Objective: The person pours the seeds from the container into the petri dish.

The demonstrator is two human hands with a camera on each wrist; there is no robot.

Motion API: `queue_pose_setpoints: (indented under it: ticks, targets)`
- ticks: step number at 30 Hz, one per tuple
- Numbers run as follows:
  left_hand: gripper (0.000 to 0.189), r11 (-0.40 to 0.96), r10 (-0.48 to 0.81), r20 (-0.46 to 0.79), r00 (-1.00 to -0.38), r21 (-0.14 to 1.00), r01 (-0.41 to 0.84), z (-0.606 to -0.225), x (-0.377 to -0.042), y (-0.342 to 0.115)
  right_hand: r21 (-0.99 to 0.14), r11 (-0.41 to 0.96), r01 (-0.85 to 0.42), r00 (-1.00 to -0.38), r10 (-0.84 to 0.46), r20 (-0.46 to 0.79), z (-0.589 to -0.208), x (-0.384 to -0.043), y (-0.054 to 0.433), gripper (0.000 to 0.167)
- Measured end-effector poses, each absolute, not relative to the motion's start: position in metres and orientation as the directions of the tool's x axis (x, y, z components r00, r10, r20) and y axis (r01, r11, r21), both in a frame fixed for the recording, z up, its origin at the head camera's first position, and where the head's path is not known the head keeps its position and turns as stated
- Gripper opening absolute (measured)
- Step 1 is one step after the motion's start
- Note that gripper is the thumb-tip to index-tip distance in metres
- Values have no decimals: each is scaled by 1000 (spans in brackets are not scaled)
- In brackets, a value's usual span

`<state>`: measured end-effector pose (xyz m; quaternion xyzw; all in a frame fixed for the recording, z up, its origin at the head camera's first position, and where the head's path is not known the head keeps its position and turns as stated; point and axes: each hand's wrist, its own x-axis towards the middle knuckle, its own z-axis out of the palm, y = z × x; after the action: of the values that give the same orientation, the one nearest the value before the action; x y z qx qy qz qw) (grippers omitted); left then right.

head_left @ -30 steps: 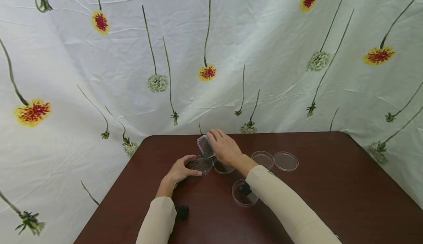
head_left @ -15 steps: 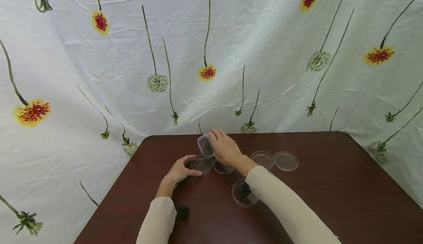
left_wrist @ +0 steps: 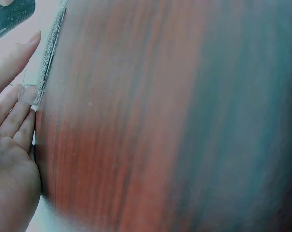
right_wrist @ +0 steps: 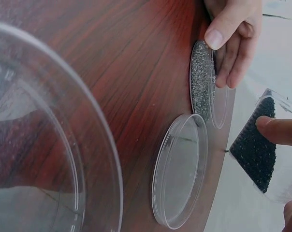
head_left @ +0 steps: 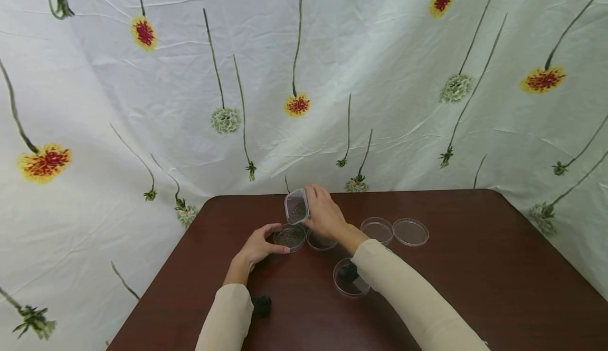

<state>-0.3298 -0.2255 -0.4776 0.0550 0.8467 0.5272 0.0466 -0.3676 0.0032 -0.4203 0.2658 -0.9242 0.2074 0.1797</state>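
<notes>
My right hand (head_left: 324, 214) grips a clear square plastic container (head_left: 295, 207) and holds it tilted above a petri dish. Dark granules lie inside the container, and in the right wrist view the thumb (right_wrist: 276, 130) presses against its side. Below it on the table, the round petri dish (head_left: 290, 238) bears a layer of grey-black granules. My left hand (head_left: 257, 244) holds that dish at its left, thumb on the near rim and fingers behind. Just right of it lies a second petri dish (head_left: 320, 244), partly hidden by my right hand.
Two clear round dishes (head_left: 377, 228) (head_left: 411, 233) lie side by side at the back right. Nearer me, another clear dish (head_left: 344, 290) sits under the right forearm, overlapped by a dark lump (head_left: 349, 272). A flowered cloth (head_left: 266, 76) hangs behind the brown table (head_left: 456, 266).
The container in my right hand has turned, showing more of its opening, and risen slightly. My left hand and the dish beside it stay put.
</notes>
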Motion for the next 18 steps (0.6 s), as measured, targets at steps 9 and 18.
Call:
queue_pose_setpoints:
  ticks: [9, 18]
  targets:
    - [85, 439, 144, -20, -989, 898, 46, -479, -331, -226, -399, 746, -533, -832, -375, 410, -419, -368, 2, 91]
    - [84, 437, 144, -24, -989, 898, 42, -479, -331, -226, -496, 684, -535, -837, -352, 418, -422, -368, -1, 95]
